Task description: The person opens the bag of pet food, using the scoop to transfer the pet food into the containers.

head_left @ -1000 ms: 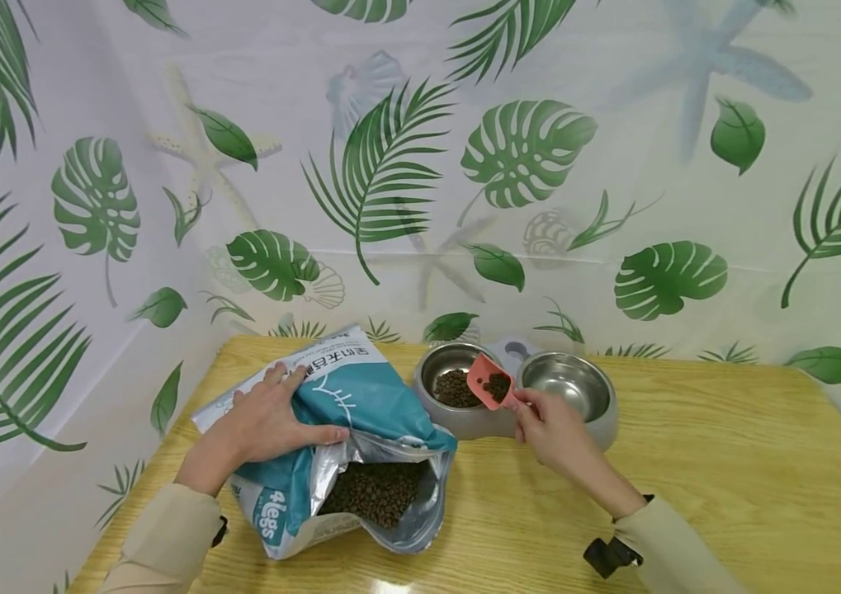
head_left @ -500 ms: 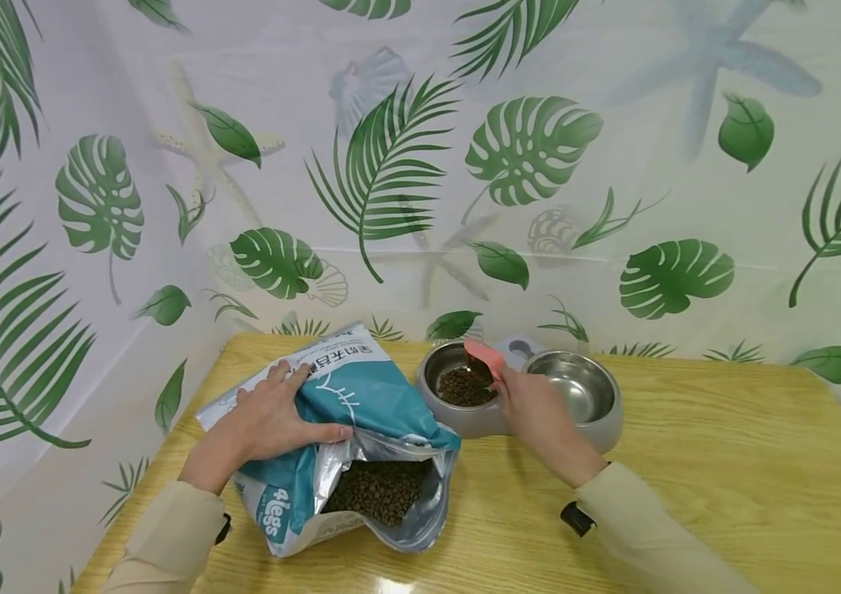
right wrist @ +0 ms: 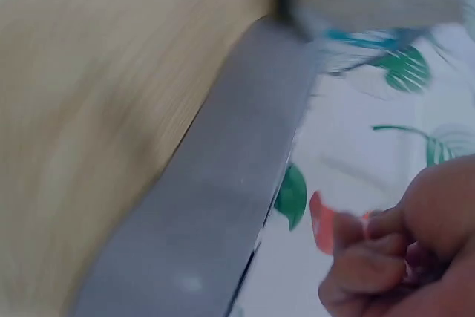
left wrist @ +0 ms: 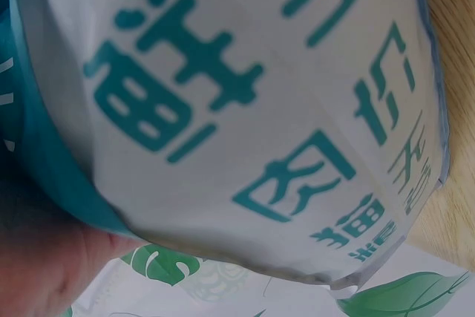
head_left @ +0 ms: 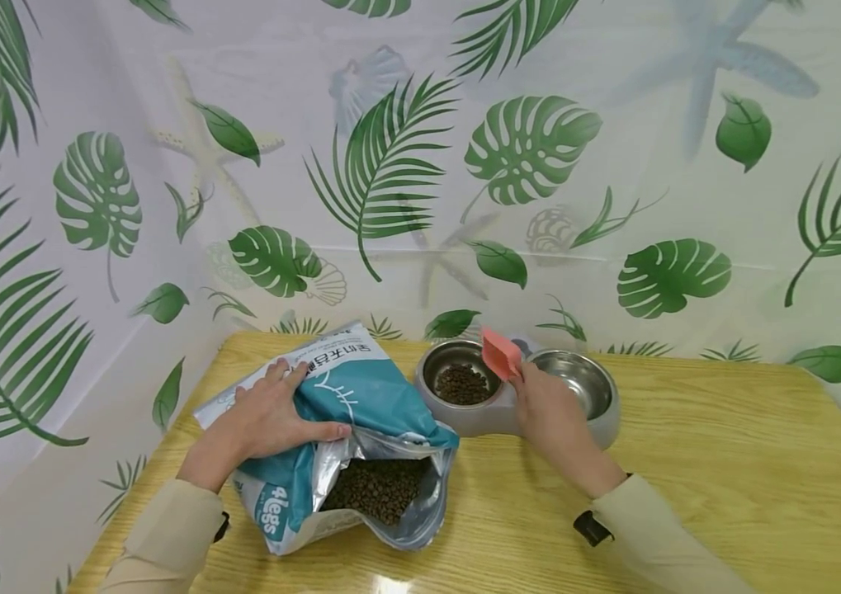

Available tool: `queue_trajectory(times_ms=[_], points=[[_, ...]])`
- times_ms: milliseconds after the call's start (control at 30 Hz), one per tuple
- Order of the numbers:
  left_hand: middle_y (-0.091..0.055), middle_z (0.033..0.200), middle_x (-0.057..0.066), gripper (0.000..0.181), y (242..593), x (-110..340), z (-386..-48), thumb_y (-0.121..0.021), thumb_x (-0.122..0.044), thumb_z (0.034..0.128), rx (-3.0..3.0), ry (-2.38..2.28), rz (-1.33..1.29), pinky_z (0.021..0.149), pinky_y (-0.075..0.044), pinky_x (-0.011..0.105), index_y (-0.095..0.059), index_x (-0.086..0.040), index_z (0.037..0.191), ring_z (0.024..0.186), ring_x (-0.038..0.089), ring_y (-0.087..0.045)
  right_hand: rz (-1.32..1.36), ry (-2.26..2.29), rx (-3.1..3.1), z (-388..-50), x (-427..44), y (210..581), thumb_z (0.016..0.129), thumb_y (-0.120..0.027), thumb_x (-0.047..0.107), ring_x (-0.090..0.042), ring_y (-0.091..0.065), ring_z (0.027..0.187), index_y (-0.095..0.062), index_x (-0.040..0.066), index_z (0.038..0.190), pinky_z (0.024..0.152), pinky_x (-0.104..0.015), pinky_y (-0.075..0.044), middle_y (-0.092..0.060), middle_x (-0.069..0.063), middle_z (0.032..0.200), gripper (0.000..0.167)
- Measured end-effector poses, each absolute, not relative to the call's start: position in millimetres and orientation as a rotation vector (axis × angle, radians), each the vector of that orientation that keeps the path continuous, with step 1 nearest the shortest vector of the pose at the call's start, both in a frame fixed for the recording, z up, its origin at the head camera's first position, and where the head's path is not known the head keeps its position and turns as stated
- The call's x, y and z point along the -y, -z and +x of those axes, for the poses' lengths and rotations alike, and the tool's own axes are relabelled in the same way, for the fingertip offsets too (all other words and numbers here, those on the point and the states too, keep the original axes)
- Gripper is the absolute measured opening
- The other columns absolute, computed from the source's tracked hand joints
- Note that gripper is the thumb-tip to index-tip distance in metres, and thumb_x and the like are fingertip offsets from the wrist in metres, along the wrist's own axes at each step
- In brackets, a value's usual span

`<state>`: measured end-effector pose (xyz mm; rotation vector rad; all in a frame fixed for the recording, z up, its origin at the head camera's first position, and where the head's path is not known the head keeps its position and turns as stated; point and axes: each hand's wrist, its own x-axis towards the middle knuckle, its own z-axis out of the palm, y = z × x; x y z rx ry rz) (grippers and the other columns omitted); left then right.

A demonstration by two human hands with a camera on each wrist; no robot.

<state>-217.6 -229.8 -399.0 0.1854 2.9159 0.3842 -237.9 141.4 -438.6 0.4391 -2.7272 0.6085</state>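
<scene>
In the head view a teal and white bag of kibble [head_left: 371, 392] lies on its side, its mouth facing the front with brown kibble [head_left: 379, 488] inside. My left hand [head_left: 271, 421] rests on top of it, fingers spread and thumb stretched along the opening's fold. Printed bag surface [left wrist: 245, 109] fills most of the left wrist view. My right hand [head_left: 550, 417] grips the handle of a pink scoop [head_left: 501, 353], tilted above the double pet bowl [head_left: 483, 418]. Kibble lies in its left steel bowl [head_left: 431, 373]. The scoop's inside is hidden.
The right steel bowl [head_left: 594, 384] is partly behind my right hand. Both bowls stand near the back edge of the wooden table [head_left: 725, 462]. A leaf-patterned cloth [head_left: 405, 247] hangs behind and at the left.
My right hand has tipped the scoop over the left bowl, then lifted it slightly to the right. Kibble has fallen from scoop to bowl. My left hand and the bag stay in place.
</scene>
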Motion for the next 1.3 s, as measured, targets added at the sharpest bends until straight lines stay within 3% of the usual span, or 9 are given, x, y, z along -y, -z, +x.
queue_trajectory(times_ms=[133, 267, 400, 500, 700, 833, 1067, 1300], points=[[-0.019, 0.165, 0.034, 0.13, 399, 230, -218, -0.059, -0.09, 0.0747, -2.908, -0.389, 0.179, 0.109, -0.021, 0.084, -0.022, -0.001, 0.163, 0.152, 0.054, -0.025, 0.397, -1.128, 2.761, -229, -148, 428, 0.109, -0.047, 0.012, -0.014, -0.046, 0.058, -0.059, -0.006, 0.104, 0.056, -0.028, -0.038, -0.057, -0.01, 0.071, 0.022], [-0.019, 0.166, 0.034, 0.13, 398, 229, -218, -0.059, -0.089, 0.0748, -2.905, -0.395, 0.179, 0.11, -0.02, 0.084, -0.022, -0.002, 0.163, 0.152, 0.054, -0.025, 0.46, -1.683, 2.75, -212, -155, 418, 0.112, -0.04, 0.02, -0.008, -0.039, 0.054, -0.055, -0.006, 0.113, 0.05, -0.024, -0.036, -0.055, -0.009, 0.075, 0.029], [-0.019, 0.166, 0.034, 0.13, 399, 229, -219, -0.059, -0.09, 0.0746, -2.907, -0.392, 0.182, 0.109, -0.02, 0.084, -0.022, -0.002, 0.163, 0.152, 0.054, -0.025, 0.727, -2.122, 2.649, -192, -160, 409, 0.113, -0.039, 0.024, -0.006, -0.031, 0.05, -0.052, -0.006, 0.115, 0.043, -0.021, -0.028, -0.046, -0.002, 0.072, 0.033], [-0.019, 0.166, 0.034, 0.131, 399, 229, -218, -0.059, -0.09, 0.0743, -2.907, -0.394, 0.179, 0.11, -0.02, 0.084, -0.022, -0.001, 0.163, 0.152, 0.053, -0.024, 0.99, -2.163, 2.661, -176, -159, 405, 0.112, -0.042, 0.022, -0.004, -0.031, 0.05, -0.056, -0.005, 0.112, 0.042, -0.021, -0.027, -0.043, 0.002, 0.069, 0.031], [-0.02, 0.165, 0.034, 0.131, 399, 230, -218, -0.06, -0.09, 0.0744, -2.915, -0.389, 0.181, 0.11, -0.021, 0.084, -0.022, -0.001, 0.163, 0.152, 0.053, -0.024, 1.143, -1.731, 2.957, -150, -144, 411, 0.109, -0.05, 0.023, 0.0, -0.034, 0.054, -0.067, 0.009, 0.106, 0.051, -0.021, -0.033, -0.045, 0.009, 0.069, 0.022], [-0.02, 0.165, 0.034, 0.13, 399, 229, -218, -0.06, -0.089, 0.0744, -2.916, -0.391, 0.182, 0.11, -0.021, 0.084, -0.022, -0.001, 0.163, 0.152, 0.053, -0.024, 1.187, -1.46, 3.004, -139, -130, 425, 0.109, -0.051, 0.023, 0.004, -0.035, 0.057, -0.067, 0.01, 0.106, 0.056, -0.016, -0.034, -0.045, 0.015, 0.069, 0.021], [-0.02, 0.165, 0.034, 0.13, 399, 228, -218, -0.059, -0.09, 0.0743, -2.919, -0.393, 0.186, 0.11, -0.021, 0.084, -0.022, -0.001, 0.163, 0.152, 0.053, -0.025, 1.285, -1.0, 2.838, -123, -105, 440, 0.109, -0.049, 0.015, 0.005, -0.028, 0.051, -0.058, 0.009, 0.095, 0.051, -0.014, -0.03, -0.035, 0.016, 0.062, 0.018], [-0.02, 0.166, 0.034, 0.13, 399, 229, -217, -0.059, -0.09, 0.0742, -2.916, -0.396, 0.179, 0.11, -0.02, 0.084, -0.022, -0.002, 0.163, 0.152, 0.053, -0.025, 1.163, -0.126, 2.615, -115, -84, 444, 0.096, -0.067, 0.014, -0.005, -0.037, 0.042, -0.048, 0.012, 0.087, 0.039, -0.021, -0.022, -0.041, 0.008, 0.06, 0.021]])
